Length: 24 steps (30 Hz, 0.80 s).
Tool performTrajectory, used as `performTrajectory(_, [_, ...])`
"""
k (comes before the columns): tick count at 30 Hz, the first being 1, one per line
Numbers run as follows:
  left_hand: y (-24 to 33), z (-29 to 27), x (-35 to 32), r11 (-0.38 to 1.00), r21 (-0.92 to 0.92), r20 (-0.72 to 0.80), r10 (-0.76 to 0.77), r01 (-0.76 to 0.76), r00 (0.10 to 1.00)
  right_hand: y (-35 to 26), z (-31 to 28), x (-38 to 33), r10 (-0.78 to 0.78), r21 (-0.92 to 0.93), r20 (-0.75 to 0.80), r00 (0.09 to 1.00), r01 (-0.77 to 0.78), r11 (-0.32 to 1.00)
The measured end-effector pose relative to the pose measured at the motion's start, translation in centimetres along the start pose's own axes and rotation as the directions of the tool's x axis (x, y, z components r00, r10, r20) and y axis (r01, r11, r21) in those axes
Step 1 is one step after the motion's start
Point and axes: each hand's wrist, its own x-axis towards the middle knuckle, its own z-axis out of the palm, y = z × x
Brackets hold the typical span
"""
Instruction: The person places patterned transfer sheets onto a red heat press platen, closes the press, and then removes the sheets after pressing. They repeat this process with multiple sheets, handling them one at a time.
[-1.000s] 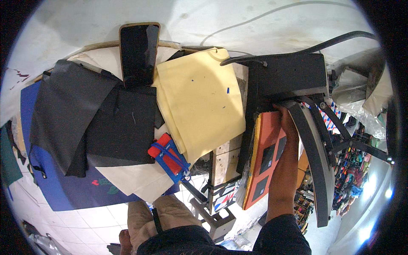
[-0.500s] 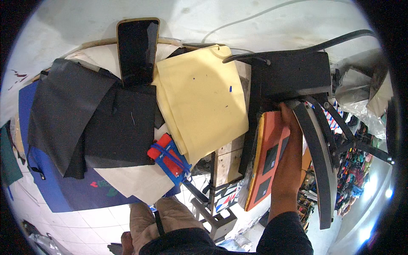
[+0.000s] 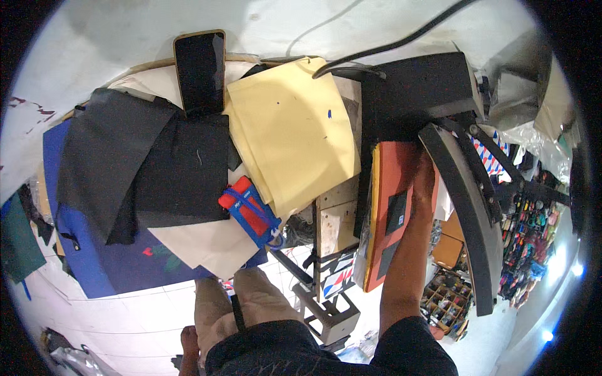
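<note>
On the right stands a black press-like machine (image 3: 426,88) with its curved dark upper plate (image 3: 467,219) raised on a hinged arm. Beneath that plate lies an orange-red pad (image 3: 382,188) carrying dark rectangular patches (image 3: 397,210), one with a small pale label. My right hand (image 3: 424,172) reaches in between pad and plate, close over the pad's far part; shadow hides its fingers and anything they may hold. Down beside my leg, well below the table, hangs my left hand (image 3: 189,341). It is small and dim, so its fingers cannot be made out.
Black cloth (image 3: 182,182), a blue sheet (image 3: 125,269) and pale yellow sheets (image 3: 291,138) cover the table. A phone (image 3: 200,72) leans at the back wall. A red-and-blue pouch with a cord (image 3: 249,210) lies near the front edge. A black cable (image 3: 401,37) crosses above the machine.
The view has shifted slightly, moving most things upward in the picture. My right forearm now covers more of the pad's dark patches. My left hand stays low beside my leg.
</note>
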Motion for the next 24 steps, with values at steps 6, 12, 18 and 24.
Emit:
performTrajectory(6, [9.8,-1.6,-1.2,0.988,-0.119,-0.003,0.101,-0.101,0.995,2.3,0.4,-5.4,0.046,0.378,-0.168,0.985,0.021,0.926])
performTrajectory(12, [13.1,-5.0,1.5,0.954,0.170,0.117,0.229,-0.247,0.966,-4.6,-4.3,-14.6,0.469,0.947,-0.198,0.861,0.044,0.318])
performTrajectory(18, [21.9,-4.2,0.3,0.825,0.405,0.159,0.361,-0.394,0.919,-11.1,-11.4,-21.8,0.662,0.935,0.117,0.740,0.143,-0.325])
performTrajectory(24, [31.1,5.6,-9.3,0.892,0.171,0.309,0.354,-0.418,0.883,-9.5,-14.6,-31.4,0.519,0.967,0.231,0.823,-0.252,-0.030])
